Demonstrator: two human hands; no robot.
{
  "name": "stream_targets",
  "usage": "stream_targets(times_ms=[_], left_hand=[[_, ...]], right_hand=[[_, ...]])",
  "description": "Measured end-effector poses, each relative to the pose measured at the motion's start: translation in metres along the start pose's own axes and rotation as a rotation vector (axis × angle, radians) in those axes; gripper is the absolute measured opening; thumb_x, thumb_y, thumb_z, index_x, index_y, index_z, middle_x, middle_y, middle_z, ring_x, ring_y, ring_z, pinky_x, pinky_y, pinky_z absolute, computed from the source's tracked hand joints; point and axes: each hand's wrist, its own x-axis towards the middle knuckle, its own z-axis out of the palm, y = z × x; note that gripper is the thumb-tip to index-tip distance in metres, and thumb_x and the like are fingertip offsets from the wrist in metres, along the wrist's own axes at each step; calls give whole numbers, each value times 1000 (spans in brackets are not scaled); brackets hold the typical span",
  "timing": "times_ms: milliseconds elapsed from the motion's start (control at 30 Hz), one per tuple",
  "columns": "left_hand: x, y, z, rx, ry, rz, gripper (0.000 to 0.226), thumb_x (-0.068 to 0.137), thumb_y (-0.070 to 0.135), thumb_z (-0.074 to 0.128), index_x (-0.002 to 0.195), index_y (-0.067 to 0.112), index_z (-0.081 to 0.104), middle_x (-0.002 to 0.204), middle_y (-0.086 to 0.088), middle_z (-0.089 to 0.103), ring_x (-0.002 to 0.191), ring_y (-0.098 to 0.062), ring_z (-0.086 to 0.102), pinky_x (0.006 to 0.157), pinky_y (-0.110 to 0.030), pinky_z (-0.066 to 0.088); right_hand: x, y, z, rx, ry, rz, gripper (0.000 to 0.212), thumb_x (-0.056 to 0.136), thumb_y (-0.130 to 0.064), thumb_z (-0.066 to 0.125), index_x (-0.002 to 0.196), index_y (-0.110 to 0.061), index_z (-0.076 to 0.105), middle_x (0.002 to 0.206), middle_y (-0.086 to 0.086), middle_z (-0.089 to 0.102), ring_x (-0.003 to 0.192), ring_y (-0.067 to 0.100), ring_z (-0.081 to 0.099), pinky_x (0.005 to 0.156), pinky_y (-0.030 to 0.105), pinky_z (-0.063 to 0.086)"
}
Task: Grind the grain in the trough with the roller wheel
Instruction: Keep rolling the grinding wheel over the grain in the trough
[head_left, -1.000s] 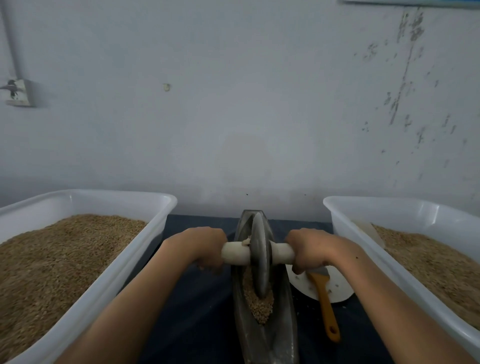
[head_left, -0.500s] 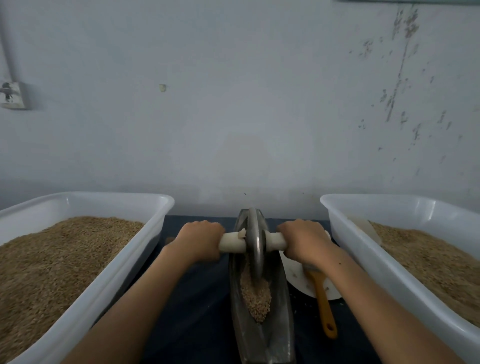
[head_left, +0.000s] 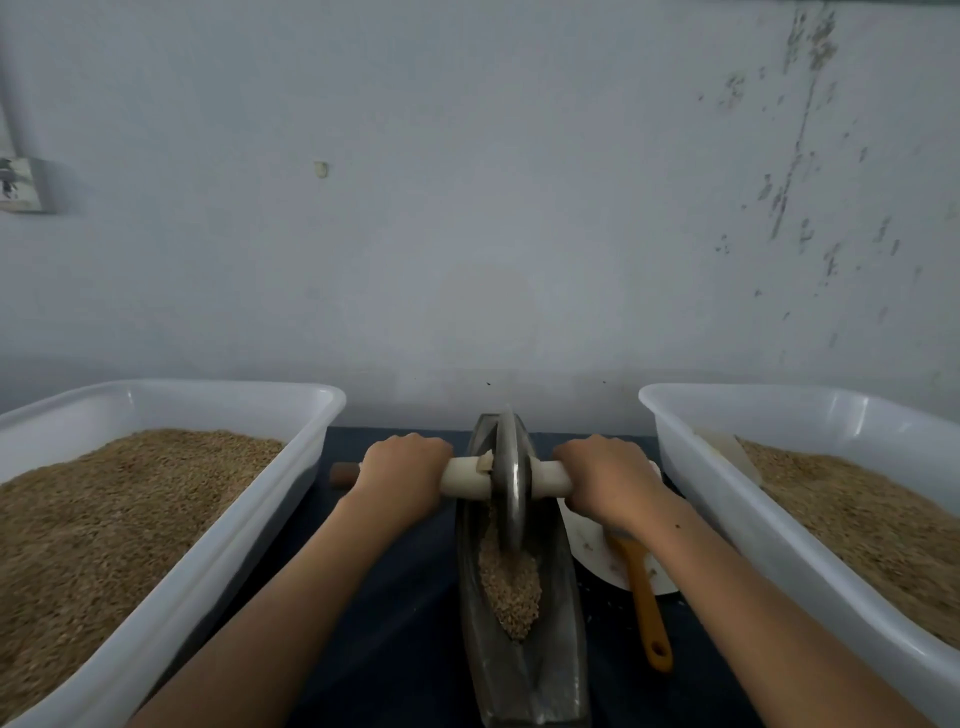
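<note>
Two hands (head_left: 400, 475) (head_left: 605, 478), one roller wheel (head_left: 510, 480), two tubs (head_left: 218, 561) (head_left: 727, 499)

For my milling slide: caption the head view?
Both hands, left hand and right hand, grip the roller wheel handle over grain in the trough.

Roller wheel (head_left: 509, 483) has travelled from mid-trough to the far end of the trough (head_left: 558, 613). Both arms have extended — more grain (head_left: 510, 587) lies exposed behind it.
</note>
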Motion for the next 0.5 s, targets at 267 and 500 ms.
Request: stream_targets(times_ms=[267, 500], left_hand=[[-2, -4, -8, -35, -227, 27, 45, 79, 30, 71, 119, 17, 55, 110, -3, 63, 96, -20, 60, 73, -30, 41], [-3, -3, -11, -76, -280, -1, 38, 75, 29, 72, 108, 15, 60, 84, 2, 60, 73, -14, 56, 64, -28, 41]], right_hand=[[-3, 4, -9, 7, -218, -45, 32, 81, -22, 66, 113, -19, 59, 91, -2, 60, 79, 17, 56, 60, 27, 37], [-3, 3, -11, 45, -280, -39, 36, 80, -25, 70, 113, -18, 60, 82, -5, 55, 72, 13, 54, 53, 22, 34]])
